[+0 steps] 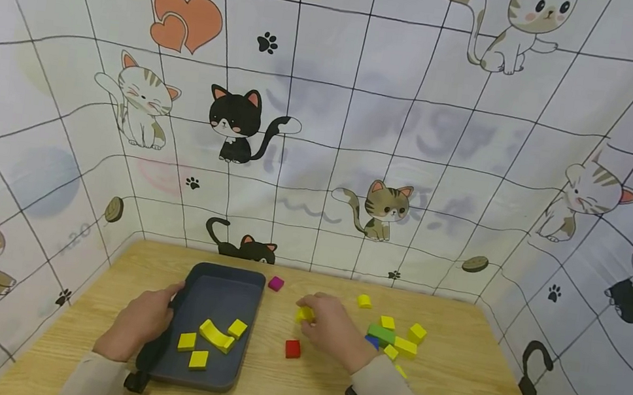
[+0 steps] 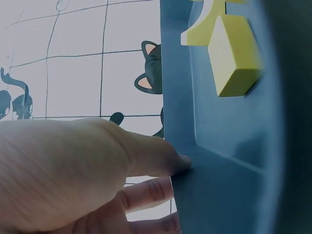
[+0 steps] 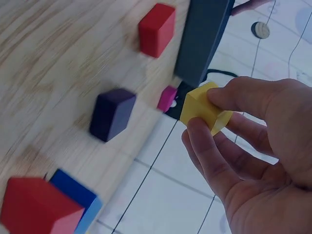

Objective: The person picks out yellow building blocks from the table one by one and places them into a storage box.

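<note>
One yellow block sits pinched in the right hand.

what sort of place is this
Probably a makeshift indoor play booth: cat-print sheeting stands behind and beside a wooden table with colored blocks and a dark tray on it.

Wd tbl w/ red blk, magenta blk; cat-print cloth behind.
</note>
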Demonstrator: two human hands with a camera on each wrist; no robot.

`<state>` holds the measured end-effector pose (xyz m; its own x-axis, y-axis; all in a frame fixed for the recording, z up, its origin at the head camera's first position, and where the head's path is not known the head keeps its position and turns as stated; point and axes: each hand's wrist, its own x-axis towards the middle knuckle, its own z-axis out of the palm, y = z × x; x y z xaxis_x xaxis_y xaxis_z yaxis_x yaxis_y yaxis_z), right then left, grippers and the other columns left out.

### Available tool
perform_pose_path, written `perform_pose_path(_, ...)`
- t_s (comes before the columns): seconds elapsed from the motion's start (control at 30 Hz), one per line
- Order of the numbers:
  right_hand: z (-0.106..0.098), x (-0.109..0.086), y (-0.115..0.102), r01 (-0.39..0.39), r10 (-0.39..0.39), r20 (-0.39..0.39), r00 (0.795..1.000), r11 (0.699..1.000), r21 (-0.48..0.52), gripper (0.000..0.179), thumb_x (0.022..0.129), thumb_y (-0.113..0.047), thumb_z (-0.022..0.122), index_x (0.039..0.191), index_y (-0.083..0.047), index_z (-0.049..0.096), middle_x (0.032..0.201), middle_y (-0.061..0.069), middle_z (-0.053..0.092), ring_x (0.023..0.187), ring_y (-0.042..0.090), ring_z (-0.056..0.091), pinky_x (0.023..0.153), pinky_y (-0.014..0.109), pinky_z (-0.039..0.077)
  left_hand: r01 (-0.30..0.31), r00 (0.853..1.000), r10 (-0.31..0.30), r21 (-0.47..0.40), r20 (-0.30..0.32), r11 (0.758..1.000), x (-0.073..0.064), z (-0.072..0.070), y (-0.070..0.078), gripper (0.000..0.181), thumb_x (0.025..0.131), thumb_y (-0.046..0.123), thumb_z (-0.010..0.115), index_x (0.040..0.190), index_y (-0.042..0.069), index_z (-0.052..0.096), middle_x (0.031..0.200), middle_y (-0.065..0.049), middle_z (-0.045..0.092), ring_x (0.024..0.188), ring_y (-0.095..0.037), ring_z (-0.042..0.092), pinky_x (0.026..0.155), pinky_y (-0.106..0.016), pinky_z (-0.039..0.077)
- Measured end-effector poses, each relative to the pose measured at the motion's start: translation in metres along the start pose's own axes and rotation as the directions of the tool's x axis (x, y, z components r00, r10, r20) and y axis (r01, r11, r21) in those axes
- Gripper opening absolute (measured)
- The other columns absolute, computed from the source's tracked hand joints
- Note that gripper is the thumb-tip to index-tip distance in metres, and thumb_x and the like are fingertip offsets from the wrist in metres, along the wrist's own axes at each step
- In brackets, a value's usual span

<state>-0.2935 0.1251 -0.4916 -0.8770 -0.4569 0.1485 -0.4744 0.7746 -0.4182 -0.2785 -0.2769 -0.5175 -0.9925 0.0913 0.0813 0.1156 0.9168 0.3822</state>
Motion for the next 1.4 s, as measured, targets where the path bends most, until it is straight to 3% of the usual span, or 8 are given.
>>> perform_pose_path(0.23,0.002,0.000,-0.024,0.031,-0.031,0.011,0.999,1.000,0.000,0.043,0.103,-0.008,0.087,0.143,0.001,0.075,0.136,0.015,0.081,0.108,0.019,0.076,0.096,0.033,0.069,0.020,1.000,-0.020,-0.027,0.010,0.999,0.000,-0.001,0.001,0.060,0.106,0.000,0.063,0.165,-0.010,0.055,0.118,-0.030,0.081,0.076,-0.025,0.061,0.065,-0.038,0.045)
perform_pose_path(0.43,0.003,-0.001,-0.040,0.081,-0.080,0.018,0.997,0.996,-0.044,0.040,0.103,-0.011,0.089,0.140,-0.003,0.078,0.138,0.012,0.081,0.116,0.022,0.077,0.098,0.030,0.068,0.029,0.999,-0.028,-0.036,0.026,0.999,-0.001,-0.003,0.003,0.061,0.106,0.000,0.061,0.165,-0.009,0.054,0.109,-0.025,0.080,0.074,-0.025,0.060,0.064,-0.037,0.045)
perform_pose_path(0.6,0.003,0.000,-0.050,0.128,-0.127,0.025,0.992,0.991,-0.038,0.039,0.102,-0.010,0.089,0.139,-0.004,0.079,0.133,0.011,0.081,0.110,0.017,0.075,0.096,0.026,0.067,0.040,0.999,-0.039,-0.043,0.038,0.998,-0.002,-0.006,0.006,0.061,0.106,0.001,0.060,0.166,-0.010,0.053,0.095,-0.016,0.076,0.070,-0.024,0.057,0.063,-0.037,0.043)
perform_pose_path(0.8,0.004,0.003,-0.062,0.172,-0.170,0.027,0.985,0.983,-0.057,0.037,0.101,-0.013,0.091,0.136,-0.006,0.081,0.125,0.008,0.082,0.100,0.008,0.070,0.091,0.018,0.063,0.039,0.998,-0.037,-0.044,0.047,0.998,0.000,-0.006,0.007,0.062,0.106,0.001,0.060,0.167,-0.010,0.052,0.093,-0.015,0.076,0.070,-0.023,0.058,0.063,-0.037,0.044)
perform_pose_path(1.03,0.011,0.005,-0.079,0.226,-0.222,0.051,0.974,0.970,-0.086,0.037,0.101,-0.013,0.092,0.136,-0.006,0.082,0.125,0.005,0.082,0.099,0.003,0.069,0.090,0.013,0.061,0.037,0.998,-0.036,-0.028,0.043,0.999,0.001,-0.006,0.008,0.062,0.105,0.000,0.061,0.166,-0.010,0.053,0.113,-0.029,0.081,0.076,-0.026,0.060,0.067,-0.040,0.047)
perform_pose_path(1.27,0.023,0.007,-0.096,0.286,-0.274,0.109,0.956,0.951,-0.119,0.039,0.102,-0.018,0.090,0.140,-0.012,0.081,0.130,0.000,0.080,0.106,0.000,0.068,0.092,0.010,0.058,0.039,0.998,-0.038,-0.020,0.042,0.999,0.001,-0.007,0.009,0.062,0.105,0.000,0.061,0.166,-0.009,0.053,0.110,-0.028,0.081,0.075,-0.026,0.060,0.067,-0.041,0.048)
perform_pose_path(1.4,0.030,0.007,-0.107,0.334,-0.316,0.146,0.938,0.935,-0.122,0.040,0.102,-0.016,0.088,0.140,-0.012,0.081,0.128,0.000,0.080,0.100,0.000,0.066,0.092,0.009,0.057,0.040,0.998,-0.039,-0.022,0.047,0.999,0.001,-0.006,0.008,0.063,0.105,0.000,0.061,0.166,-0.009,0.053,0.114,-0.030,0.080,0.077,-0.027,0.061,0.068,-0.042,0.048)
